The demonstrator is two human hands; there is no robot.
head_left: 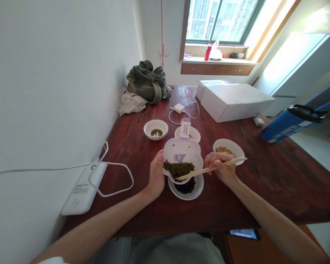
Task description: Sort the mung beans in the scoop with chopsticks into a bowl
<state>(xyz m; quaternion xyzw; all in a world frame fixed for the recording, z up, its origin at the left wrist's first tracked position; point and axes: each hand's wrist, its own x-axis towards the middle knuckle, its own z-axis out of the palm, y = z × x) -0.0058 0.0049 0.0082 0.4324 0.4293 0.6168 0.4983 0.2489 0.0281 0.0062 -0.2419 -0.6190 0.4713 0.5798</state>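
My left hand (156,176) grips the left edge of a white and purple shaped bowl (183,149), tilted toward me, with green beans (178,170) gathered at its near side. In my right hand (222,168) is a pair of chopsticks (209,169), their tips at the beans. Partly under the shaped bowl stands a white bowl (187,196) with dark contents. Further back on the left, a white bowl (156,131) holds some green beans. Another white bowl (197,135) is partly hidden behind the shaped bowl. Beyond my right hand, a bowl (236,147) holds yellowish pieces.
On the dark red table (143,216) are a white box (236,97), a green bag (148,82), a white charger (179,108) with cable and a blue cup (290,123) at the right. A white power strip (85,189) with a looping cable lies along the left wall.
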